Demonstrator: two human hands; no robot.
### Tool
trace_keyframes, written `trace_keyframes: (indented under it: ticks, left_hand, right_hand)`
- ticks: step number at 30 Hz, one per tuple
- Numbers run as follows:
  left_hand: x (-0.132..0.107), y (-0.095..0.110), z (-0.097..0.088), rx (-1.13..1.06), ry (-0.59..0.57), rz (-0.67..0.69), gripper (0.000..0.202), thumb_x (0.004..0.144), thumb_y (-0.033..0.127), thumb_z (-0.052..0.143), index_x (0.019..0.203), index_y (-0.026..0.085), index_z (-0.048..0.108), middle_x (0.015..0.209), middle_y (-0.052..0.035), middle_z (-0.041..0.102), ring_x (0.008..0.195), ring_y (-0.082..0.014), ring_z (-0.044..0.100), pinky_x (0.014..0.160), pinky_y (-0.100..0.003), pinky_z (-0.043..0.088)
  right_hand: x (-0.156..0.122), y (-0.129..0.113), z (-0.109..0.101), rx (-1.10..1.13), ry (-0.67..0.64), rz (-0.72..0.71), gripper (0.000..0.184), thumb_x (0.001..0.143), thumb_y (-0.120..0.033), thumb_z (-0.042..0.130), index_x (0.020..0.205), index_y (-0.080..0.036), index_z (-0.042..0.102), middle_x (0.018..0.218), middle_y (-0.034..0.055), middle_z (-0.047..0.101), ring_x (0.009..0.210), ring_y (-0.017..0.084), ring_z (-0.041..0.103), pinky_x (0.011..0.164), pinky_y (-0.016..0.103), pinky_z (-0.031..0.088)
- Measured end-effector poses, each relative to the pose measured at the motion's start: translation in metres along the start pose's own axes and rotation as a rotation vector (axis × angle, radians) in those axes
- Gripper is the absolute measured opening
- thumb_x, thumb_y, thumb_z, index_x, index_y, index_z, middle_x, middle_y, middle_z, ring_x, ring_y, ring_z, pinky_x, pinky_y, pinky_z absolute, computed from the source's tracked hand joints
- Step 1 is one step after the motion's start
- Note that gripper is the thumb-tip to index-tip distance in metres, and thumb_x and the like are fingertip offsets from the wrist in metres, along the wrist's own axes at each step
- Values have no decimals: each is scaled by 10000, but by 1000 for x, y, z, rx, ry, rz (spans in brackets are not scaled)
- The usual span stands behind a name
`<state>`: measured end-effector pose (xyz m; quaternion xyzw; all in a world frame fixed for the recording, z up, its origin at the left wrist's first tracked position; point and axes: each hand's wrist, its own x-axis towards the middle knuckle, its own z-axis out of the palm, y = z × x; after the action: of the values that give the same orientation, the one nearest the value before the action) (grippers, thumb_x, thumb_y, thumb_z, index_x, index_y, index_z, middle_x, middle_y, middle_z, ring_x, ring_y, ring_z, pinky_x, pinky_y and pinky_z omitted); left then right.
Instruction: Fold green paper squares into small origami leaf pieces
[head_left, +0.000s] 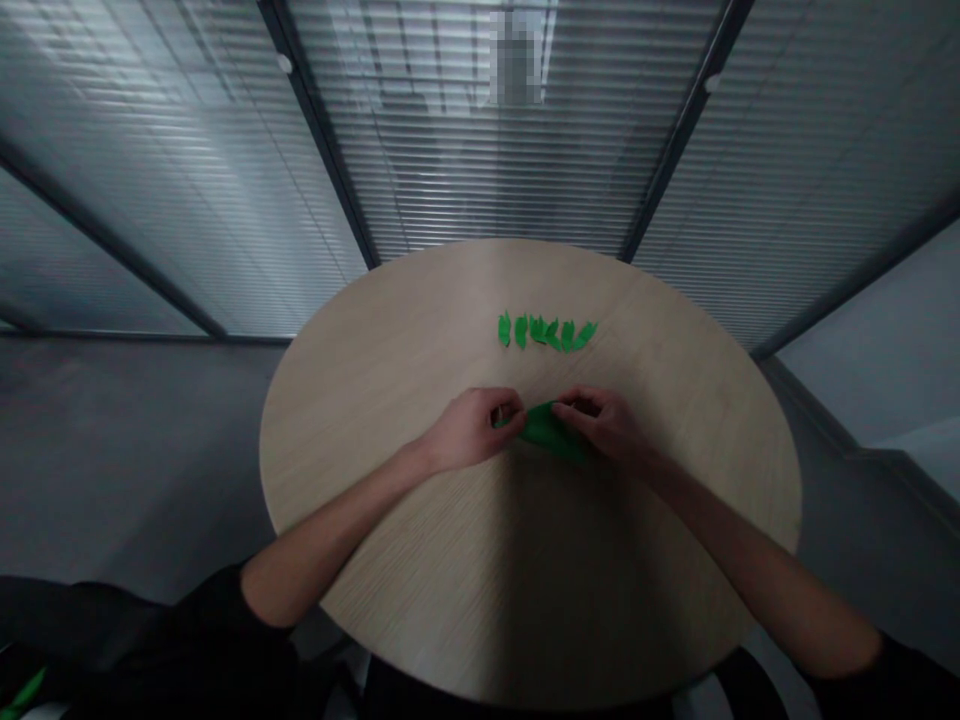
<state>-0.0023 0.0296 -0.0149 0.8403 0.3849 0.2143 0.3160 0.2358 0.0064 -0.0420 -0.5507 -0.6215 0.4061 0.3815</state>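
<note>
Between my two hands is a thin green sheet (551,432), perhaps paper, just above or on the table. Its left end is pinched between the thumb and fingers of my left hand (481,428). My right hand (601,422) grips its upper right edge with thumb and fingertips. The sheet's lower part hangs toward me, and its right side is partly hidden by my right hand. Beyond my hands, several small green pieces (538,330) with jagged or pointed tops lie in a short row.
A round light wood table (360,350) fills the middle. Glass partitions with blinds (480,180) stand right behind its far edge. Grey floor (150,440) shows at the left. A green object (28,690) is at the bottom left corner.
</note>
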Motion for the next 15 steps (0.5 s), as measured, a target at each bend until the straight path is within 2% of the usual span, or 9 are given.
trace_keyframes:
  ticks: [5, 10, 15]
  left_hand:
    - [-1, 4, 1, -102, -6, -34, 294, 940, 399, 605, 756, 171, 609, 662, 31, 498, 610, -117, 441, 559, -252, 313]
    - [-1, 6, 9, -356, -43, -83, 329, 954, 469, 611, 915, 152, 688, 731, 9, 581, 672, -130, 514, 594, -242, 386]
    - [1, 7, 11, -395, -7, -109, 325, 940, 443, 615, 886, 137, 708, 728, -3, 599, 674, -130, 510, 609, -246, 405]
  right_hand:
    - [-6, -7, 5, 74, -10, -17, 317, 812, -503, 725, 827, -186, 719, 741, 22, 674, 643, 151, 577, 576, 274, 452]
    - [-12, -14, 10, 97, -90, -53, 298, 836, -479, 723, 863, -183, 741, 793, 37, 712, 694, 158, 619, 615, 272, 489]
    - [-13, -14, 10, 126, -77, -37, 287, 834, -463, 728, 886, -182, 756, 812, 36, 722, 703, 158, 636, 620, 269, 494]
